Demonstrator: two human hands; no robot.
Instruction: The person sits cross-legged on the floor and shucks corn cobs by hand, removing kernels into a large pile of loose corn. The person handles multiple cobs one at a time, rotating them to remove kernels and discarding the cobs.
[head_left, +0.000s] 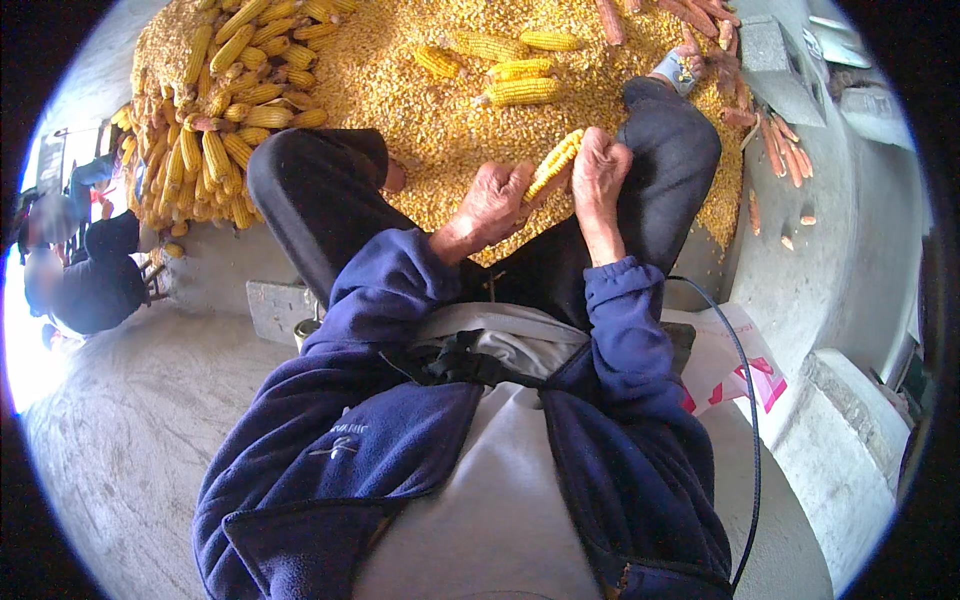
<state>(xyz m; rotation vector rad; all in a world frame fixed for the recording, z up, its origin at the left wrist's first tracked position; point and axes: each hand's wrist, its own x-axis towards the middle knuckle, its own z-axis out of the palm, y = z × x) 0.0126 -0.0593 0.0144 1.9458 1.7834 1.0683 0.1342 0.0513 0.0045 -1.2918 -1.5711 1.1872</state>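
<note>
Between my knees, my left hand (490, 201) and my right hand (599, 166) grip one yellow corn cob (553, 166) by its two ends. The cob is tilted, its upper end at my right hand, and kernels cover the side that shows. Loose corn kernels (450, 146) form a wide layer beneath it. Several full cobs, one of them a plump yellow corn cob (523, 91), lie on the kernels beyond my hands. A large heap of unshelled corn cobs (217, 156) rises at the left.
Bare reddish cobs (781, 146) lie at the right beside a concrete block (776, 67). A dark cable (750, 382) runs past my right side, near a white and pink plastic bag (739, 356). Two people, one in dark clothing (101, 281), are at the far left.
</note>
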